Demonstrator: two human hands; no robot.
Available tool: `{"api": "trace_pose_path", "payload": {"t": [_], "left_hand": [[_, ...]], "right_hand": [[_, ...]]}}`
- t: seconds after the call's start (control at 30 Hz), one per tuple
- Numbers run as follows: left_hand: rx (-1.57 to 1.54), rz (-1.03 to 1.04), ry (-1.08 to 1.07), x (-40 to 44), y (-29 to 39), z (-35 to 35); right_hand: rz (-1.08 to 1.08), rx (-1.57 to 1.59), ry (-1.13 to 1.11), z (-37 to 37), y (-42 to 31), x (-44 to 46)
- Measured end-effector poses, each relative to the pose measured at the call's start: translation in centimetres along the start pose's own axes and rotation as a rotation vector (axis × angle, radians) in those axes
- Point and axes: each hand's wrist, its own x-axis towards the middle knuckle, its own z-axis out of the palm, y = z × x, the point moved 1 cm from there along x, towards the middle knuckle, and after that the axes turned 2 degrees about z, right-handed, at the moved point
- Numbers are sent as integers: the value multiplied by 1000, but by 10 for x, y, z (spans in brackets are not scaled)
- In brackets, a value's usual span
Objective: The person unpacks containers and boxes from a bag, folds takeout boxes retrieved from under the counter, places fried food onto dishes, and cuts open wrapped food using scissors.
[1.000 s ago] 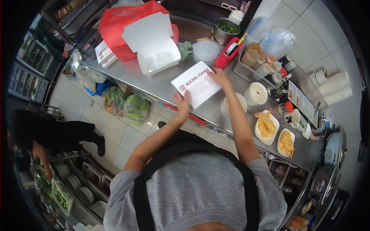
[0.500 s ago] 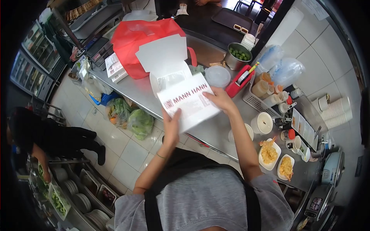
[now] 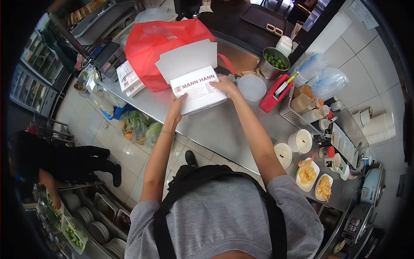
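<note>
White box is over the steel counter, in front of the red bag, hiding the base of an open box w/ its lid up; from here I can't tell if it rests on that base or is held just above; L hand pinches the left side, R hand the right, thumbs on the printed top; other fingers mostly hidden, so can't tell if they're spread or together; looks like thin card, prob. light itself, but contents unseen, so total wt. is a guess; stiff at edges & corners, likely softer mid-panel, so hard thumbs might dent it; smooth face could slip a bit, esp. w/ greasy fingers; best grip: opp. sides, low, fingers under the base, kept level, min. squeeze on top.
</note>
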Motion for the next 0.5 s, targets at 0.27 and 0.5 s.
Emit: {"api": "trace_pose_path", "payload": {"t": [0.27, 0.5], "left_hand": [[376, 120, 18, 8, -11, -1], [1228, 773, 288, -22, 8, 16]], "right_hand": [[-56, -239, 110, 8, -2, -24], [-528, -401, 748, 27, 19, -37]]}}
